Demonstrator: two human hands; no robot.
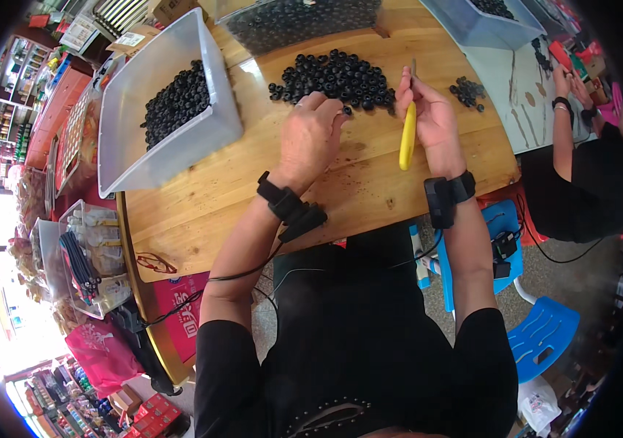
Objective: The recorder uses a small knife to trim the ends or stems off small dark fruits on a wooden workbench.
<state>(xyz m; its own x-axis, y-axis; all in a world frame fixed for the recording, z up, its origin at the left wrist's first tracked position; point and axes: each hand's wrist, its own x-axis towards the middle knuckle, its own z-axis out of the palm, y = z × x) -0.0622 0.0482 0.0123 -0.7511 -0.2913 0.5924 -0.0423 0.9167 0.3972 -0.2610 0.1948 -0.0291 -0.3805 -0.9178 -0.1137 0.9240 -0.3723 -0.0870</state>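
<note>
My left hand (310, 139) is closed at the near edge of a loose pile of small black round pieces (340, 73), some showing a light hole. One such black piece (347, 110) shows at its fingertips, pinched between thumb and finger. Just right of the pile, my right hand (434, 113) is palm up. Its fingers are wrapped around a tool with a yellow handle (407, 139) that points back toward me. A thin grey metal end sticks up past the fingers; whether it is a blade or a pick I cannot make out.
A translucent tub (227, 120) holding more black pieces stands on the wooden table (253, 212) at left. Another full clear bin (300, 25) is behind the pile. A smaller black heap (467, 91) lies at right. Glasses (155, 263) rest near the left edge. Another person works at far right.
</note>
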